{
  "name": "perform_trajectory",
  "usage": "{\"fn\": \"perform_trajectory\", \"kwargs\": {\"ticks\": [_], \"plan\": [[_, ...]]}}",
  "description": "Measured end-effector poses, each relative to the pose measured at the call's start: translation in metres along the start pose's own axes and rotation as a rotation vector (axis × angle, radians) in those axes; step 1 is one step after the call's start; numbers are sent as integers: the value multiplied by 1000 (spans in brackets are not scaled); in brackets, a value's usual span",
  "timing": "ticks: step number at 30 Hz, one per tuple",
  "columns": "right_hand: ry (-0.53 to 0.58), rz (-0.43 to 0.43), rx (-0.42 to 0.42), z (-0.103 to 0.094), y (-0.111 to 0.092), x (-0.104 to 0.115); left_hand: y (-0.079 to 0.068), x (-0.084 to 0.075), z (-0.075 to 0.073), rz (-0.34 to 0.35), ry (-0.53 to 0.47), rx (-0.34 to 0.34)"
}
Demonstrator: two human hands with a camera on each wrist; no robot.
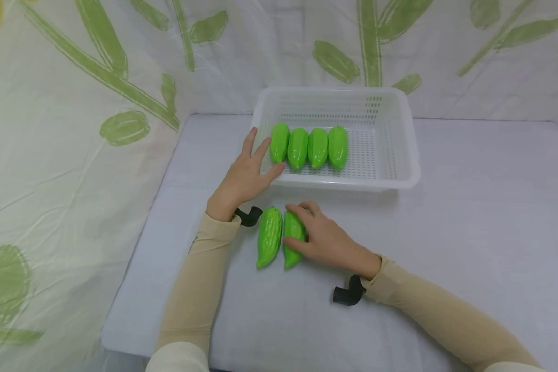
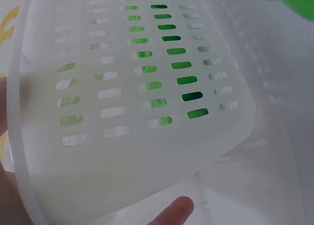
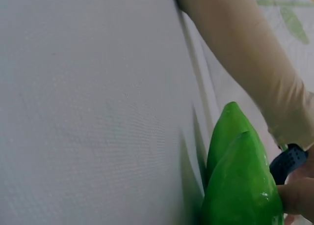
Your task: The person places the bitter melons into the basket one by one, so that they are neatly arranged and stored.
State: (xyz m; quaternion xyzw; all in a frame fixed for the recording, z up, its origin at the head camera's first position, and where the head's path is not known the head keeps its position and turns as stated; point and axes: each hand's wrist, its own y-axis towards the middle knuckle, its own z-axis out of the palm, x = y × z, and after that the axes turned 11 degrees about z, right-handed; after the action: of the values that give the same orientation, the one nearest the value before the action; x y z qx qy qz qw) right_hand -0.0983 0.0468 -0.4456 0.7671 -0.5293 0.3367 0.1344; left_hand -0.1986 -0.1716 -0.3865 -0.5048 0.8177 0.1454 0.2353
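My right hand (image 1: 325,240) holds a bright green bitter melon (image 1: 294,227) on the table, thumb on its near part and fingers over its far end. A second ribbed bitter melon (image 1: 269,235) lies just to its left; both show with pointed tips in the right wrist view, the held bitter melon (image 3: 243,185) in front. My left hand (image 1: 244,178) rests at the left front corner of a white plastic basket (image 1: 395,182), fingers spread and fairly straight. The slotted basket wall (image 2: 122,171) fills much of the left wrist view, with green showing through the slots.
Inside the basket, several green bitter melons (image 1: 298,150) lie side by side toward the left. A white cloth covers the table (image 1: 483,206). Behind it hangs a white curtain (image 1: 269,46) with green leaf prints. Black wrist cameras (image 1: 350,292) are strapped to both wrists.
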Motion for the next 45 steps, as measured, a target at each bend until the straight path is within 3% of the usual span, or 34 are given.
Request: {"fn": "perform_trajectory", "kwargs": {"ticks": [11, 45], "plan": [[49, -27, 66, -4, 1, -4, -1, 1, 0, 5, -10, -3], [86, -61, 95, -7, 3, -5, 1, 0, 0, 3, 6, 7]]}}
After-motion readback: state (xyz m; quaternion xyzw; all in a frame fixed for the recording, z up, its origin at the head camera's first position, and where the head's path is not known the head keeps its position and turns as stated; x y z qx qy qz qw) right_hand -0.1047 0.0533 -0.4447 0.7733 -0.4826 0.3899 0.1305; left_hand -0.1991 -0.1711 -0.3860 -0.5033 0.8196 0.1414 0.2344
